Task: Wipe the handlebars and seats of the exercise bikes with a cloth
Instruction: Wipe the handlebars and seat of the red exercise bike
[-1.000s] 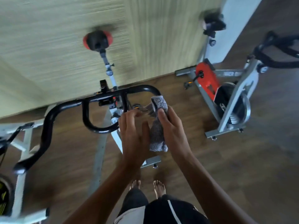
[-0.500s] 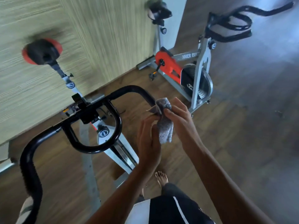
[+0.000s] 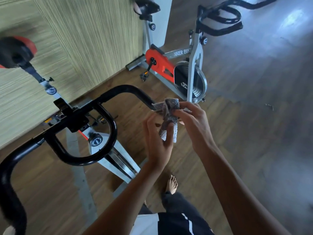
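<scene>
A grey cloth (image 3: 170, 116) is held between both hands at the right tip of the near bike's black handlebar (image 3: 108, 95). My right hand (image 3: 193, 122) pinches its upper part; my left hand (image 3: 156, 141) holds its lower end from below. The handlebar's right end disappears under the cloth. The near bike's black and red seat (image 3: 15, 51) is at the far left, blurred. A second bike stands behind, with black handlebars (image 3: 220, 19) at the top right and a dark seat (image 3: 145, 5) at the top edge.
The second bike's orange cover and flywheel (image 3: 191, 78) stand just beyond my hands. A striped wall (image 3: 76, 39) runs behind both bikes. Wooden floor (image 3: 254, 116) stretches to the right. My bare foot (image 3: 171, 184) is beside the near bike's white frame (image 3: 116, 158).
The view has swung right, bringing the second bike and its handlebars more into view. My hands stay on the cloth at the handlebar end, and my left hand has shifted lower.
</scene>
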{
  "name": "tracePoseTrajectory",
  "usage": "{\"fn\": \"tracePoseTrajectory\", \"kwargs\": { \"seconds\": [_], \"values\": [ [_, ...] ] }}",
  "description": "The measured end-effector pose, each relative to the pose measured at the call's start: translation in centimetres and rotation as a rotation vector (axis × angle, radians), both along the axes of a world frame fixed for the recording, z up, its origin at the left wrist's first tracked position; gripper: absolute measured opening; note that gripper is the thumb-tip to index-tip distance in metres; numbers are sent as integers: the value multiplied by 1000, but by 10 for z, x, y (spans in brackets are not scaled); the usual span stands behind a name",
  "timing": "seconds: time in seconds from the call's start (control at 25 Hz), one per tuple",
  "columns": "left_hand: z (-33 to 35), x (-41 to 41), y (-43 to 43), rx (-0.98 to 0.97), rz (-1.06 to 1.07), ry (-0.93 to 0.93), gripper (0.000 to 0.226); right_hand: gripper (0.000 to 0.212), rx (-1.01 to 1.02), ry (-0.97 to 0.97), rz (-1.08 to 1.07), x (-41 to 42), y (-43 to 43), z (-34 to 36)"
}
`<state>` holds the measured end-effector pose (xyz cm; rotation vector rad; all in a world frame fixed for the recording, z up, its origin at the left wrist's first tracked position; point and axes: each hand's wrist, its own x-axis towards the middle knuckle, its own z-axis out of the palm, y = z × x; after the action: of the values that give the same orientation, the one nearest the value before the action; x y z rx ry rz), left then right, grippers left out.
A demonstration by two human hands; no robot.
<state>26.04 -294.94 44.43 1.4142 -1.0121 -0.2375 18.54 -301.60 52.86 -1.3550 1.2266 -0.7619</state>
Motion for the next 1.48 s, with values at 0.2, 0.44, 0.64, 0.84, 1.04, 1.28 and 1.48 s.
{"fn": "tracePoseTrajectory", "kwargs": {
  "seconds": [0.2,0.44,0.64,0.84,1.04,1.28,1.48],
  "values": [
    [7,8,-11,-72,-101,15,28,18,95,-100,95,-7,-2,0],
    [-3,8,-26,-138,-122,-64,28,25,193,-268,-6,-11,-2,-1],
    [-16,-1,-44,-173,-247,6,42,28,209,-283,-104,-8,-2,-5],
    [-25,13,-52,-104,-219,-37,50,27,189,-274,-133,-9,-8,-13],
    [-25,3,-46,-160,-266,-151,52,25,252,-404,-216,-11,-16,-31],
    [-47,37,-67,-204,-283,-237,46,18,342,-494,-30,18,-55,-62],
    [-64,68,-73,-171,-313,-328,44,27,323,-358,217,44,-88,-76]
  ]
}}
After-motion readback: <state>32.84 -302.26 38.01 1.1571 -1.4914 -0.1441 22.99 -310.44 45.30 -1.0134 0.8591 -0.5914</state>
